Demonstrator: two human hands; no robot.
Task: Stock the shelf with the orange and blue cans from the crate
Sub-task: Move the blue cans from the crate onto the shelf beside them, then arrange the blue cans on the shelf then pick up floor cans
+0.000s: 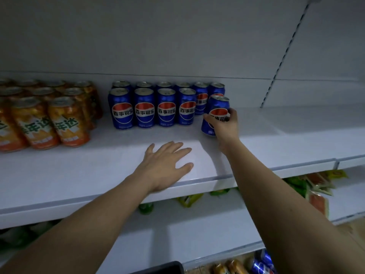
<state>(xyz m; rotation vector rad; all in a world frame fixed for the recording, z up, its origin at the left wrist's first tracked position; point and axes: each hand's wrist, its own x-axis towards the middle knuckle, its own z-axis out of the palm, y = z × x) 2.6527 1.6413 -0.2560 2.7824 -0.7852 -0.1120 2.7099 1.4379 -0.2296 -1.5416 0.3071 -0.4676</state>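
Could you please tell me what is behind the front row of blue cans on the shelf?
Behind the front row stands a back row of blue cans; mostly their tops show, their bodies being covered. Behind that is the white back panel.

The left hand (165, 165) lies flat, palm down, fingers spread, its bare forearm reaching from the near left. The right hand (224, 123), farther and to the right, curls closed in a grasp, arm outstretched.
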